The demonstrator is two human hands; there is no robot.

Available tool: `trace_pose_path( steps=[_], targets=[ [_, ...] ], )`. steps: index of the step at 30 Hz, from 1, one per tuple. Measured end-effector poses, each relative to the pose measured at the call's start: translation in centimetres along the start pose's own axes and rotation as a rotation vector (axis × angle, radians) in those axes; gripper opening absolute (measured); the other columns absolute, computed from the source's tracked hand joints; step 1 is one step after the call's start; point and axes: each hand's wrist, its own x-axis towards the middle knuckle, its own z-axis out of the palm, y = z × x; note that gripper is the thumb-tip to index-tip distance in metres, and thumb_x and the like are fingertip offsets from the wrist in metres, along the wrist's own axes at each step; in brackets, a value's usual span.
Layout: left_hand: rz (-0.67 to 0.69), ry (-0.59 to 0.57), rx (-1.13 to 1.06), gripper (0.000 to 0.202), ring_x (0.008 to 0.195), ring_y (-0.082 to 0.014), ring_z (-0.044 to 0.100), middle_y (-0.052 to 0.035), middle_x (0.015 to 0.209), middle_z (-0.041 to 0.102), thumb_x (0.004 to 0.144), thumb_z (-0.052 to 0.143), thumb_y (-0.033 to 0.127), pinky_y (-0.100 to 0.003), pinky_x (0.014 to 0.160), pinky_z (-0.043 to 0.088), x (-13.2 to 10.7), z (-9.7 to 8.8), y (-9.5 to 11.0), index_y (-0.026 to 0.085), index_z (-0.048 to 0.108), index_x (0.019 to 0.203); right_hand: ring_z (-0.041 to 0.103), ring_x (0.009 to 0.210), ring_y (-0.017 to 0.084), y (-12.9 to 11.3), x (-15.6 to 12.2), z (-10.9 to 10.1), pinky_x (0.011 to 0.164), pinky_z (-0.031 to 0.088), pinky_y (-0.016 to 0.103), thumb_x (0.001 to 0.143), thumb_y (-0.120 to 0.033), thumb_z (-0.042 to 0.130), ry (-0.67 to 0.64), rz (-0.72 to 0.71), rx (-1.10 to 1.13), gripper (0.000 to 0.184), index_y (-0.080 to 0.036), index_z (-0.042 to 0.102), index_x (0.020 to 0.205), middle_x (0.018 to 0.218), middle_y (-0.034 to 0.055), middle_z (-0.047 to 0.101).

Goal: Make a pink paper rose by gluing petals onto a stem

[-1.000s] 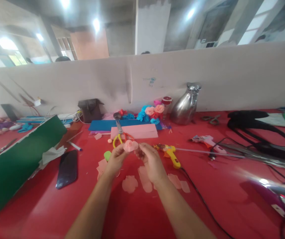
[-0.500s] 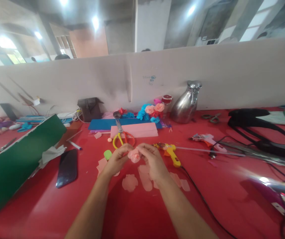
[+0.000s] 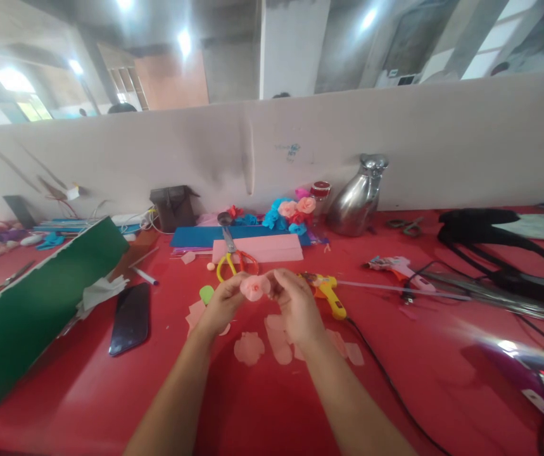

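A pink paper flower (image 3: 255,288) is held up over the table between my two hands. My left hand (image 3: 224,305) pinches its left side, and my right hand (image 3: 295,304) has closed fingers at its right edge. Beneath the hands lie cut pink paper petals (image 3: 249,348), with another petal strip (image 3: 278,342) partly under my right hand. Just beyond my fingers are scissors (image 3: 228,253) with yellow and orange handles. A yellow glue gun (image 3: 329,294) rests to the right of my right hand. A small green paper piece (image 3: 206,293) sits by my left hand.
On the left are a dark phone (image 3: 130,316) and a green board (image 3: 44,304). Folded pink paper (image 3: 272,248), finished paper flowers (image 3: 290,212) and a metal jug (image 3: 358,196) stand at the back. A second glue gun (image 3: 398,266) and a black cord (image 3: 390,380) are on the right.
The flower has tilted and moved slightly up, its petals now spread wider with the centre facing me. My right fingers have shifted a little right along its edge.
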Motion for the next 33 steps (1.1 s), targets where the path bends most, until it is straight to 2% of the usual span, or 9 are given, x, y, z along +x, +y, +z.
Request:
trace_pose_path(
  steps=[4,7,12,16,21,27,33],
  targets=[
    [-0.063,0.115,-0.098,0.02,0.081,-0.0163,0.055,-0.0026,0.081,0.065,0.067,0.069,0.03,-0.028,0.08,0.04,0.2,0.1,-1.2,0.02,0.069,0.085,0.045,0.054,0.012,0.4,0.5,-0.4,0.052,0.034,0.025,0.076,-0.037,0.056,0.079,0.034,0.056,0.021,-0.02,0.065,0.07,0.057,-0.0013,0.055],
    [-0.092,0.136,-0.159,0.022,0.081,-0.0164,0.056,-0.0027,0.079,0.066,0.067,0.069,0.03,-0.029,0.082,0.04,0.3,0.2,-1.7,0.02,0.069,0.087,0.046,0.053,0.011,0.8,0.7,-0.7,0.05,0.033,0.024,0.073,-0.035,0.059,0.135,0.068,0.102,0.019,-0.019,0.066,0.067,0.056,-0.0013,0.056],
    [-0.113,0.168,-0.277,0.015,0.074,-0.0115,0.055,-0.0006,0.075,0.064,0.067,0.07,0.027,-0.028,0.082,0.039,0.4,0.4,-1.9,0.019,0.069,0.079,0.047,0.053,0.01,1.4,0.8,-0.7,0.05,0.033,0.022,0.071,-0.034,0.064,0.181,0.122,0.11,0.017,-0.017,0.066,0.066,0.057,-0.0007,0.056],
    [-0.172,0.217,-0.366,0.016,0.064,-0.0077,0.05,0.0011,0.067,0.059,0.067,0.071,0.028,-0.022,0.07,0.04,0.6,0.5,-1.7,0.016,0.066,0.074,0.047,0.053,0.01,1.6,0.7,-0.4,0.05,0.034,0.022,0.069,-0.033,0.065,0.178,0.168,0.048,0.017,-0.017,0.066,0.065,0.057,-0.0002,0.057],
    [-0.27,0.286,-0.449,0.023,0.052,-0.0034,0.043,0.0037,0.062,0.049,0.063,0.074,0.03,-0.015,0.049,0.032,0.7,0.7,-0.9,0.014,0.061,0.073,0.046,0.051,0.01,1.7,0.6,-0.4,0.05,0.033,0.023,0.069,-0.036,0.064,0.142,0.177,-0.028,0.021,-0.016,0.066,0.063,0.053,-0.0006,0.055],
    [-0.308,0.344,-0.504,0.029,0.048,-0.0021,0.039,0.0052,0.058,0.046,0.055,0.078,0.029,-0.014,0.046,0.031,0.7,0.9,-0.6,0.013,0.061,0.073,0.048,0.053,0.01,2.1,0.7,-0.5,0.052,0.035,0.024,0.067,-0.04,0.066,0.155,0.176,-0.059,0.023,-0.017,0.067,0.065,0.055,-0.0007,0.057],
    [-0.255,0.299,-0.449,0.025,0.052,-0.0037,0.042,0.0029,0.062,0.053,0.06,0.076,0.031,-0.016,0.05,0.033,0.8,0.8,-1.1,0.015,0.065,0.077,0.048,0.054,0.011,2.0,0.6,-0.2,0.053,0.034,0.024,0.066,-0.036,0.066,0.165,0.189,-0.061,0.018,-0.018,0.067,0.066,0.056,-0.0009,0.058]
  ],
)
